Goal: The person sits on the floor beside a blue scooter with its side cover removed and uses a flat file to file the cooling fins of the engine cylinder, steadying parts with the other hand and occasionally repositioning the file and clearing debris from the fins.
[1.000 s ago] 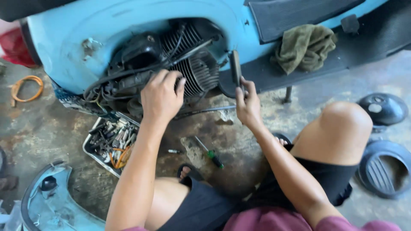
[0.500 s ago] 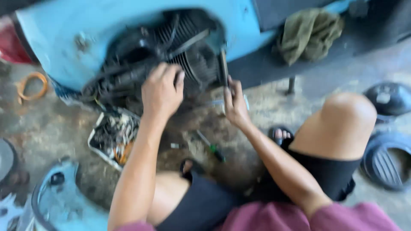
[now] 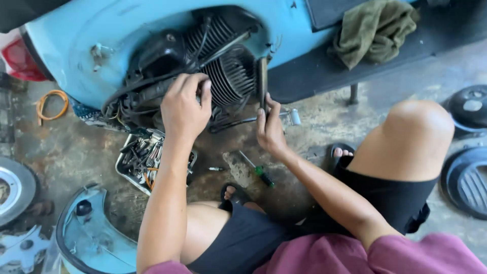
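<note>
I squat beside a light blue scooter (image 3: 86, 30) with its side cover off and the black finned engine (image 3: 223, 56) bare. My left hand (image 3: 185, 109) rests on the engine's lower part, fingers curled over dark cables and a hose. My right hand (image 3: 269, 129) grips the lower end of a dark upright lever (image 3: 263, 81) at the engine's right side. A chrome rod with a white tip (image 3: 291, 116) runs along the floor just beyond that hand.
A metal tray (image 3: 139, 160) of tools and bolts lies under my left forearm. A green-handled screwdriver (image 3: 258, 172) lies on the concrete between my feet. A detached blue panel (image 3: 86, 236) is lower left, black covers (image 3: 464, 180) at right, a green rag (image 3: 373, 30) on the footboard.
The view has steadied and shifted slightly left. My right hand has slid down and closed on the lever's lower end. My left hand stays on the engine.
</note>
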